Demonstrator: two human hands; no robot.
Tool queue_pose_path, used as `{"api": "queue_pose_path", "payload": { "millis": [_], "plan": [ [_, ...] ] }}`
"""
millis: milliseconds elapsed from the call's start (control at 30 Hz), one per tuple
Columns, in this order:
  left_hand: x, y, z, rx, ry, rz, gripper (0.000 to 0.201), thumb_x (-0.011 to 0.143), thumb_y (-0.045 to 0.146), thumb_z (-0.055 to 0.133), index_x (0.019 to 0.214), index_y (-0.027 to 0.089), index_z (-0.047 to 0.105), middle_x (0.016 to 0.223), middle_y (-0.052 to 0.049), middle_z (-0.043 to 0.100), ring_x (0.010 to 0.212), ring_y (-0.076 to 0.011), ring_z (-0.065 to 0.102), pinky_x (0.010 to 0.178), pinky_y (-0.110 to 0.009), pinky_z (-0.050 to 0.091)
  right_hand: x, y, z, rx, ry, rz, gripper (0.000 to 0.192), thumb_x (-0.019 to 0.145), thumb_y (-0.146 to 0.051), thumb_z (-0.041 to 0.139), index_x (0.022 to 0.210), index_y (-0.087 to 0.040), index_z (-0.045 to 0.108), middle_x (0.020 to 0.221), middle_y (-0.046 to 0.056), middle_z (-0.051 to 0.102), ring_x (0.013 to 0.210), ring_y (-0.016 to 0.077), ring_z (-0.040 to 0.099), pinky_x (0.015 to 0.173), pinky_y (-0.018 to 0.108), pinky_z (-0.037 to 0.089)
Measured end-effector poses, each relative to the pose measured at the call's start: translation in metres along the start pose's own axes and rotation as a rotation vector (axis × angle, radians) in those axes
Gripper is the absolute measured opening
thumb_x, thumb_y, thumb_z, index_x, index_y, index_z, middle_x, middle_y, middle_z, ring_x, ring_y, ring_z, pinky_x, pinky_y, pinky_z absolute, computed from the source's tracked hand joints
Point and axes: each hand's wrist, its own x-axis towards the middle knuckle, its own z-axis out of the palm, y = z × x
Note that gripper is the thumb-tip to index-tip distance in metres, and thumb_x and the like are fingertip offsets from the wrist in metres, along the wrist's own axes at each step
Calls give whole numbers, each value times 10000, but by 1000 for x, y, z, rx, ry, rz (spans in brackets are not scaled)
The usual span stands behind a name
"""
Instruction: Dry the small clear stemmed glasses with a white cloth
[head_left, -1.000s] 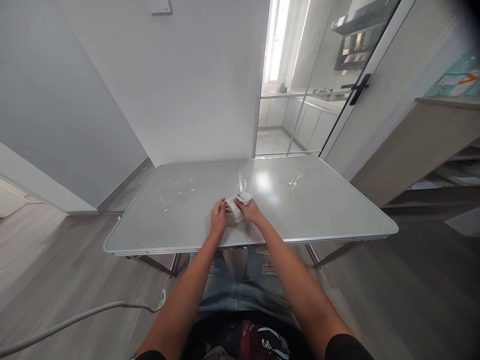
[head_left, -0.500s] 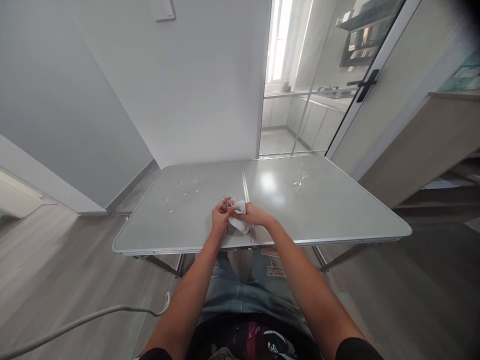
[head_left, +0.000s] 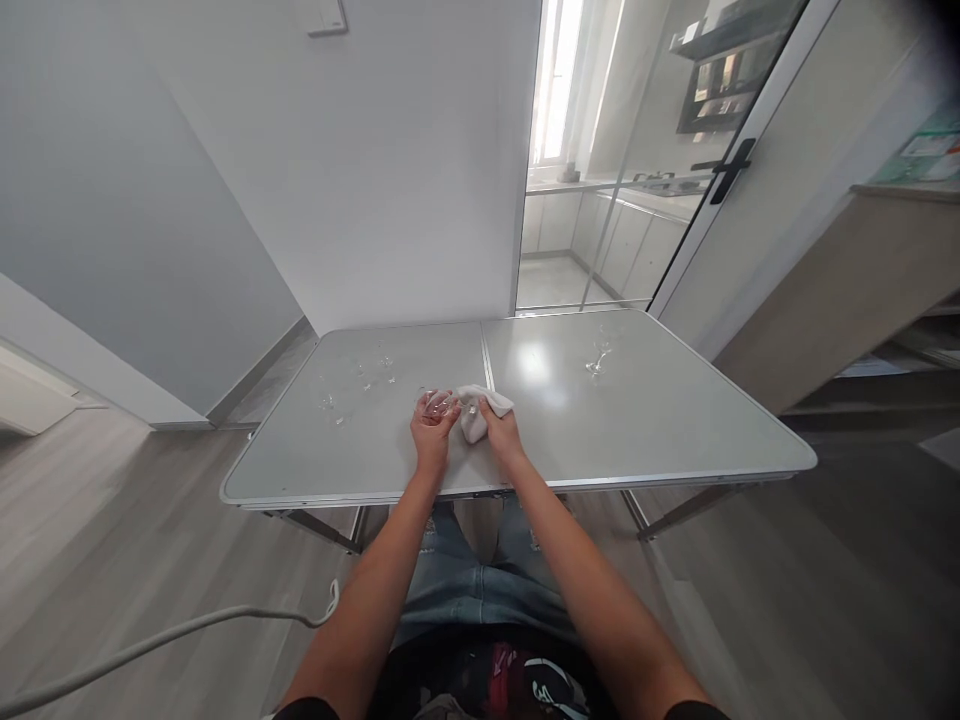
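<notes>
My left hand [head_left: 431, 437] grips a small clear glass [head_left: 438, 403] over the middle of the grey folding table [head_left: 637, 440]. My right hand [head_left: 500, 430] holds a white cloth [head_left: 480, 408] against the glass from the right. Both hands are close together near the table's centre seam. Several small clear glasses [head_left: 358, 384] stand to the left of my hands. One more clear glass [head_left: 597, 362] stands alone at the far right of the tabletop.
A white wall stands behind the table, with a glass sliding door [head_left: 645, 170] to a kitchen on the right. A wooden counter [head_left: 847, 270] is at the right. A white cable [head_left: 165, 632] trails over the wood floor at the lower left.
My left hand has tipped the glass to the left and lower, and my right hand has moved the cloth up beside its rim. The view shifted slightly.
</notes>
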Motion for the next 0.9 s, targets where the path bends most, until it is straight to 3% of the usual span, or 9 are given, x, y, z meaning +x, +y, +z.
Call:
{"api": "queue_pose_path", "payload": {
  "millis": [200, 333, 467, 600, 733, 900],
  "plan": [
    [-3, -4, 1, 168, -1, 49, 422, 673, 340, 884, 989, 177, 658, 1008, -99, 769, 961, -229, 741, 924, -395, 565, -9, -9, 12, 216, 103, 81, 400, 763, -473, 717, 1016, -164, 734, 1059, 76, 771, 981, 244, 704, 851, 353, 568],
    [-3, -5, 1, 216, -17, 10, 337, 695, 355, 859, 940, 185, 702, 956, -84, 773, 918, -218, 734, 902, -385, 560, -17, -12, 15, 351, 59, 111, 380, 772, -436, 704, 1062, -192, 725, 1121, 67, 759, 1029, 241, 706, 850, 347, 580],
    [-4, 0, 1, 217, 29, 37, 252, 701, 334, 850, 875, 184, 746, 931, -77, 769, 879, -209, 723, 893, -390, 559, -28, -4, 18, 302, -9, 124, 414, 770, -454, 723, 1103, -209, 716, 1186, 61, 742, 1084, 242, 695, 890, 362, 586],
    [-5, 3, 4, 183, 72, 56, 234, 691, 322, 865, 827, 168, 752, 890, -72, 764, 819, -198, 710, 843, -374, 564, -34, -5, 19, 297, 2, 112, 456, 784, -499, 714, 1126, -198, 706, 1206, 79, 734, 1118, 258, 685, 903, 383, 592],
    [-6, 2, 5, 177, 6, 32, 252, 688, 340, 871, 822, 165, 749, 881, -72, 762, 825, -194, 712, 837, -361, 566, -25, -10, 24, 345, 33, 42, 430, 805, -484, 701, 1123, -196, 698, 1192, 74, 736, 1096, 241, 694, 932, 378, 576],
    [-6, 3, 3, 214, 31, 43, 282, 677, 383, 874, 805, 179, 727, 883, -68, 757, 848, -202, 709, 869, -383, 573, -26, -7, 26, 336, -82, 129, 418, 816, -524, 680, 1067, -192, 720, 1166, 79, 748, 1116, 243, 687, 976, 385, 553]
  ]
}}
